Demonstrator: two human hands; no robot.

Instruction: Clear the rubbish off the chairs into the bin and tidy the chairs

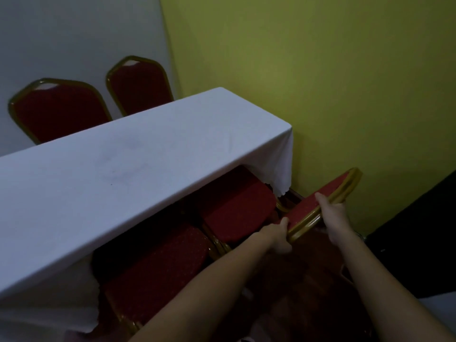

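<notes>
A red banquet chair with a gold frame stands at the table's near right end, its seat [237, 213] partly under the tablecloth. My left hand [277, 235] grips the lower left edge of its backrest [323, 201]. On the backrest's top edge, further right, my right hand [334, 218] grips the gold frame. A second red chair seat [158, 272] sits to its left, also tucked under the table. No rubbish or bin is in view.
A long table with a white cloth [123, 183] runs across the middle. Two more red chairs [59, 109] [140, 82] stand behind it against a white wall. A yellow-green wall [320, 82] is close on the right, and a dark object [419, 230] sits at lower right.
</notes>
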